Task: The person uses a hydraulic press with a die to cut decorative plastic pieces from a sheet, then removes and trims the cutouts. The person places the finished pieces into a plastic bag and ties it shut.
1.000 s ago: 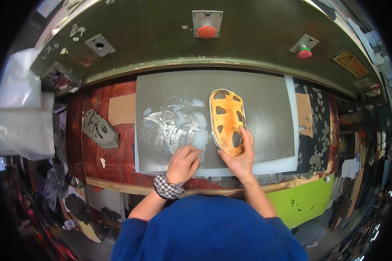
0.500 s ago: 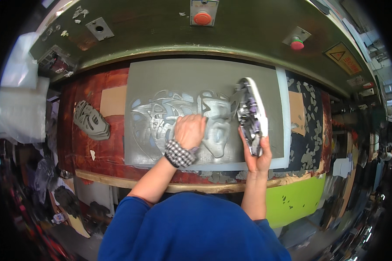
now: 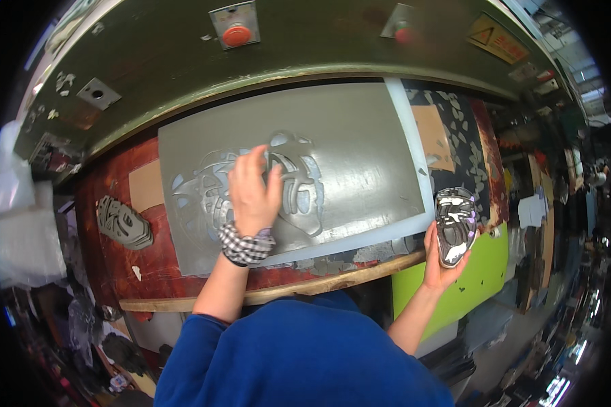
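My right hand point(image 3: 448, 260) grips a sole-shaped cutting die point(image 3: 456, 220) beyond the right near corner of the grey sheet point(image 3: 353, 136). The die has a pale rim, with dark, white and purple patches inside. Over the sheet, my left hand point(image 3: 253, 193) has its fingers stretched and thumb apart, and holds nothing. Whether it touches the sheet I cannot tell. Beneath and beside that hand are sole-shaped cut patterns point(image 3: 299, 193), with pale blue showing through their openings. A stack of grey cut pieces point(image 3: 123, 222) lies on the red surface at the left.
A pale blue board point(image 3: 414, 146) lies under the sheet. The green machine beam point(image 3: 319, 47) spans the far side and carries a red push button point(image 3: 237, 34). Grey scraps litter the dark area at right. A wooden strip point(image 3: 339, 279) edges the near side; a lime-green panel point(image 3: 414, 298) is below.
My right hand has moved the die rightward, off the sheet. My left hand's fingers have spread. Blue now shows through the right-hand pattern, which looked mostly grey before. The view has turned.
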Available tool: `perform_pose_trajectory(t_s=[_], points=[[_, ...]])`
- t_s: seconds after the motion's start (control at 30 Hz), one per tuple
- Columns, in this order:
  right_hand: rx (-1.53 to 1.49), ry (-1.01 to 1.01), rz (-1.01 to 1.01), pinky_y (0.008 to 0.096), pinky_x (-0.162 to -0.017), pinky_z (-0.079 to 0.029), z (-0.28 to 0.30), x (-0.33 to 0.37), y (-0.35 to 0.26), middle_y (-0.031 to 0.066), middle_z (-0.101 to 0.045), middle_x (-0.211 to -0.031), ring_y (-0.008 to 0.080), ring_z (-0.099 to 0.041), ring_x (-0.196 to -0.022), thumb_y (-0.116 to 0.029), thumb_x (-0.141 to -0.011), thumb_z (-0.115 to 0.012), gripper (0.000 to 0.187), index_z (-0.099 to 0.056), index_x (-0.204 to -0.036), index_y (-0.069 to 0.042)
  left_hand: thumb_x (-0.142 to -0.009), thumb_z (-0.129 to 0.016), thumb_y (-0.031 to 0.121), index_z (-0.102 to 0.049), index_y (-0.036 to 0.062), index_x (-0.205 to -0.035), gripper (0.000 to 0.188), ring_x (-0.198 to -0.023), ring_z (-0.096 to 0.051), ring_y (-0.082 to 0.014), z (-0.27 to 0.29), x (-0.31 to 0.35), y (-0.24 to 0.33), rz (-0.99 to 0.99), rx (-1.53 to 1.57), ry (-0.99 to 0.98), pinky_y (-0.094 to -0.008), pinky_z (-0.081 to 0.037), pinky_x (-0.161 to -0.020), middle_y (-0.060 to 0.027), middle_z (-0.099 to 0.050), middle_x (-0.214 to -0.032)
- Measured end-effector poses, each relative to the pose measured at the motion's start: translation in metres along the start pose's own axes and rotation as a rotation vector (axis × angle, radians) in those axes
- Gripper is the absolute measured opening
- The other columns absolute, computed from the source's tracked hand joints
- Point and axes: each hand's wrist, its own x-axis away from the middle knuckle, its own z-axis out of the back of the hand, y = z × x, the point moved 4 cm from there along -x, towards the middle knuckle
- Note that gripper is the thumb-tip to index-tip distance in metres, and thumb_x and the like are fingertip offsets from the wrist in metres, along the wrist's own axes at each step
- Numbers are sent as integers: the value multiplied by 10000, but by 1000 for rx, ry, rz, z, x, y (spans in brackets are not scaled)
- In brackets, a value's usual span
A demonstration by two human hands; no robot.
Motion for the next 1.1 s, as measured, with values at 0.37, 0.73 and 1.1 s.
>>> perform_pose_trajectory(t_s=[0.37, 0.73, 1.1], points=[[1098, -481, 243, 488, -1133, -300, -45, 5, 67, 268, -445, -1373, 340, -482, -1264, -83, -809, -665, 704, -339, -1398, 124, -784, -577, 116, -654, 111, -1121, 346, -1184, -552, -238, -139, 89, 144, -815, 533, -1087, -594, -290, -1109, -117, -627, -1117], [2244, -955, 557, 538, -1080, -297, -27, -46, 191, 360, -267, -1418, 547, -282, -1309, -128, -615, -855, 703, -592, -1260, -37, -849, -647, 231, -458, -10, -1362, 598, -1393, -331, -307, -21, 21, -26, -153, -329, -487, -599, -203, -1120, -197, -365, -1481], [2379, -1083, 734, 576, -1073, -299, -36, -77, 219, 305, -371, -1410, 499, -353, -1311, -233, -724, -802, 673, -527, -1277, 35, -837, -647, 171, -536, 17, -1276, 479, -1329, -398, -301, -32, -16, -35, -134, -258, -389, -570, -211, -1122, -171, -451, -1384]])
